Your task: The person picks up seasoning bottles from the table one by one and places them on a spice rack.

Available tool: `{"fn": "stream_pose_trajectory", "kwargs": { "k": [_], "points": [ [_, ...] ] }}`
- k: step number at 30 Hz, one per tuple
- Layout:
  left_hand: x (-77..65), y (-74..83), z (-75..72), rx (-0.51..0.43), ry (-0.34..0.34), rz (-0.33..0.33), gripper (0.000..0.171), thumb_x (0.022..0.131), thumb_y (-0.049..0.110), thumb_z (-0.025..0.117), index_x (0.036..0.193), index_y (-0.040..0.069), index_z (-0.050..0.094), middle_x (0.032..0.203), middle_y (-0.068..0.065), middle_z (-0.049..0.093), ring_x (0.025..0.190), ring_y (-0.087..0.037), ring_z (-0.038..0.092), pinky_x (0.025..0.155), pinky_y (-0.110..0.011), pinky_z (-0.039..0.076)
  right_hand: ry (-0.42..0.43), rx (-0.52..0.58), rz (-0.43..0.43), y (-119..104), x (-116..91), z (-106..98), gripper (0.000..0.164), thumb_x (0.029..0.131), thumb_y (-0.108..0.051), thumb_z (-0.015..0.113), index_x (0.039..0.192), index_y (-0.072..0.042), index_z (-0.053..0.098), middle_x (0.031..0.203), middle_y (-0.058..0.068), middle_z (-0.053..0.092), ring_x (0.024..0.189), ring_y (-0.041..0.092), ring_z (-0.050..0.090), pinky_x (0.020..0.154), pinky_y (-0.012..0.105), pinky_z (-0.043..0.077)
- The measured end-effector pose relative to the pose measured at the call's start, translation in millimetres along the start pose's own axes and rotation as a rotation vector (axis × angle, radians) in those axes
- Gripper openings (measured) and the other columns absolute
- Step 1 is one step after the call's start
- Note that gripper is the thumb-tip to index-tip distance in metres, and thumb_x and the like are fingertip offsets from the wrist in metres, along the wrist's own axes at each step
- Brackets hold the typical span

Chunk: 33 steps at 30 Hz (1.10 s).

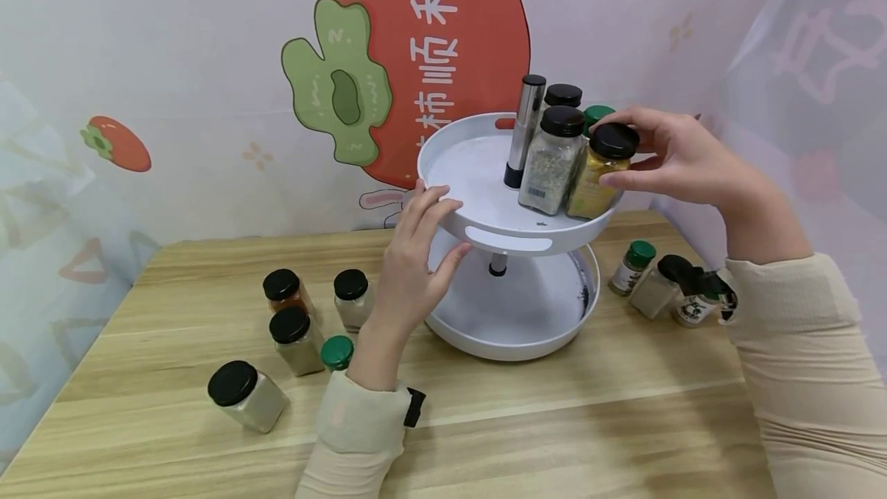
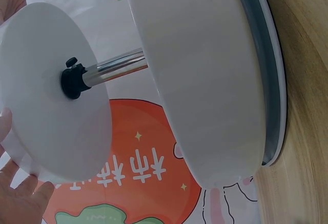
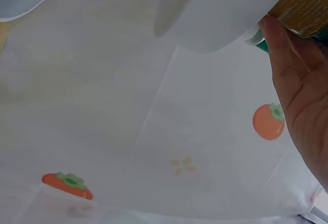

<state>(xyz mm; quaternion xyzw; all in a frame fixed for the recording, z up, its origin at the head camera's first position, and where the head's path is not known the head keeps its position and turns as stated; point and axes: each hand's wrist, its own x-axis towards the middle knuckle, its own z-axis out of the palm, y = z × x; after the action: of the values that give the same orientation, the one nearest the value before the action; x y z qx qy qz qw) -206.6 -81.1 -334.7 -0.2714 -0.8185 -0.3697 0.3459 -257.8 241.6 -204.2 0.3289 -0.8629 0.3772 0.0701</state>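
My right hand (image 1: 682, 156) pinches a square spice jar (image 1: 589, 187) with yellow contents and a black lid, at the right side of the upper tray (image 1: 478, 168) of a white two-tier stand. In the right wrist view the fingers lie against the gold-labelled jar (image 3: 306, 8). Beside it stand a clear jar of pale herbs (image 1: 550, 168), a slim silver grinder (image 1: 527, 133), another black-lidded jar (image 1: 563, 93) and a green-lidded one (image 1: 597, 114), partly hidden. My left hand (image 1: 413, 260) rests on the upper tray's left front rim, fingers spread over the edge.
The lower tray (image 1: 513, 341) sits on the wooden table (image 1: 554, 422), joined by a metal post (image 2: 115, 67). Several jars, including a black-lidded jar (image 1: 249, 395), stand left. More, including a green-lidded bottle (image 1: 630, 268), stand right. A printed cloth (image 1: 208, 37) hangs behind.
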Motion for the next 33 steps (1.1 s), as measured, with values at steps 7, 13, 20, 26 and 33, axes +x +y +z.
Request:
{"fn": "stream_pose_trajectory", "kwargs": {
  "k": [7,13,20,26,33],
  "points": [
    [1.1,-0.1,0.7,-0.002,0.002,0.004,0.05,0.088,0.014,0.076,0.133,0.011,0.055,0.148,-0.007,0.047,0.15,-0.032,0.03,0.122,-0.04,0.032,0.004,0.038,-0.007,1.6,-1.3,0.4,0.057,0.081,0.011,0.073,0.134,-0.003,0.055,0.109,-0.011,0.068,0.091,0.004,0.069,0.075,0.014,0.059],
    [2.2,-0.1,0.5,0.002,0.004,0.011,0.05,0.088,0.015,0.076,0.133,0.01,0.055,0.148,-0.008,0.047,0.15,-0.032,0.031,0.121,-0.039,0.033,0.04,0.107,-0.035,4.1,-5.6,-1.5,0.055,0.084,0.013,0.07,0.134,-0.006,0.057,0.11,-0.012,0.071,0.098,0.003,0.069,0.079,0.013,0.057],
    [2.0,-0.1,-1.4,0.007,0.008,0.007,0.05,0.088,0.015,0.076,0.133,0.01,0.055,0.147,-0.008,0.047,0.15,-0.032,0.031,0.122,-0.038,0.033,0.088,0.207,-0.067,10.0,-16.1,-6.9,0.055,0.087,0.015,0.063,0.138,-0.003,0.054,0.115,-0.006,0.071,0.105,0.004,0.067,0.083,0.01,0.055],
    [1.1,0.5,-1.5,-0.001,0.002,0.002,0.049,0.088,0.015,0.075,0.133,0.01,0.055,0.148,-0.008,0.047,0.15,-0.032,0.03,0.122,-0.038,0.031,0.101,0.293,-0.078,16.6,-29.8,-10.4,0.051,0.089,0.016,0.058,0.138,0.001,0.053,0.117,-0.001,0.072,0.109,0.008,0.068,0.087,0.011,0.054],
    [0.6,1.3,-1.0,-0.01,0.003,-0.003,0.05,0.087,0.014,0.076,0.133,0.011,0.055,0.148,-0.008,0.047,0.15,-0.032,0.029,0.122,-0.04,0.031,0.17,0.395,-0.135,24.0,-46.4,-9.8,0.045,0.091,0.019,0.05,0.135,0.012,0.049,0.119,0.011,0.071,0.111,0.015,0.068,0.094,0.016,0.053]
  ]
}}
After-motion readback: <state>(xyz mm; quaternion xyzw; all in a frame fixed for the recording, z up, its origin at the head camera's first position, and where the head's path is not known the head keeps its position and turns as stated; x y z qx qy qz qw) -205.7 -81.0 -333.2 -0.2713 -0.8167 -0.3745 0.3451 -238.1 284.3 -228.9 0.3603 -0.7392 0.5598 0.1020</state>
